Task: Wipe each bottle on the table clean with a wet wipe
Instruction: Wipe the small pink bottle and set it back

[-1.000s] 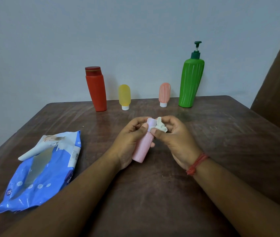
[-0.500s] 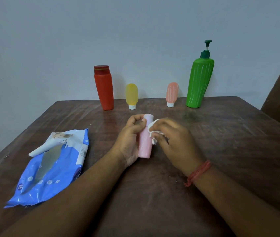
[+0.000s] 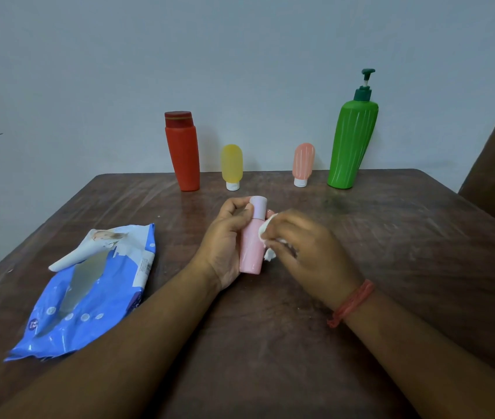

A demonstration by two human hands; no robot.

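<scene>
The left hand (image 3: 225, 243) is wrapped around a pink bottle (image 3: 252, 246), holding it upright on the table (image 3: 270, 343), while the right hand (image 3: 306, 252) pinches a white wipe (image 3: 266, 234) against the bottle's side. Left of the hands lies a blue wipe pack (image 3: 89, 294). Beyond them stand a red bottle (image 3: 182, 152), a yellow bottle (image 3: 232, 164), a peach bottle (image 3: 303, 163) and a green pump bottle (image 3: 352, 140).

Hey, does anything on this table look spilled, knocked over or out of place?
Nothing spilled or toppled. The wipes pack lies with its flap peeled open, and the row of four bottles at the back has a gap between the yellow tube and the peach tube.
</scene>
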